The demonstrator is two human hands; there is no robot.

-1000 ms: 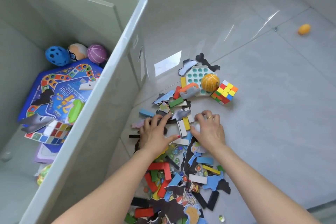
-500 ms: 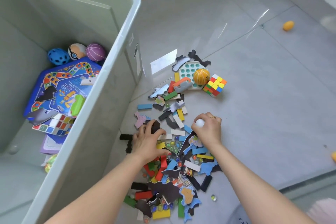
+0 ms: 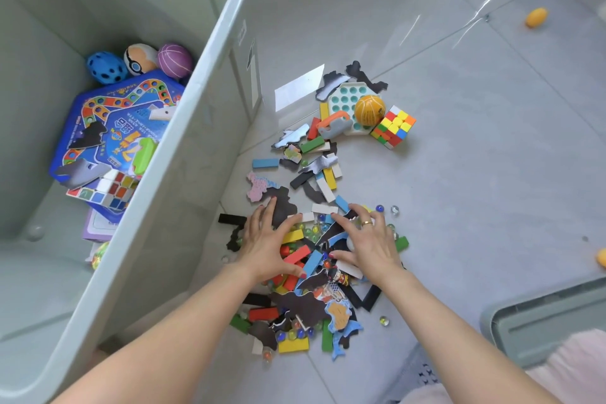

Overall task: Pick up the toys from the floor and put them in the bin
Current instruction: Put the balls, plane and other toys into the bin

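Toy pile [image 3: 308, 249] on floor: under both our hands, left hand [image 3: 265, 239] and right hand [image 3: 367, 243] spread open, gripping nothing. Bin [image 3: 183, 128] lies at nine o'clock, nearer our left.

Both bare arms reach forward and down. The left hand [image 3: 267, 244] lies flat, palm down, fingers spread wide. Just beside it, the right hand [image 3: 367, 244] does the same, a ring [image 3: 366, 223] on one finger.
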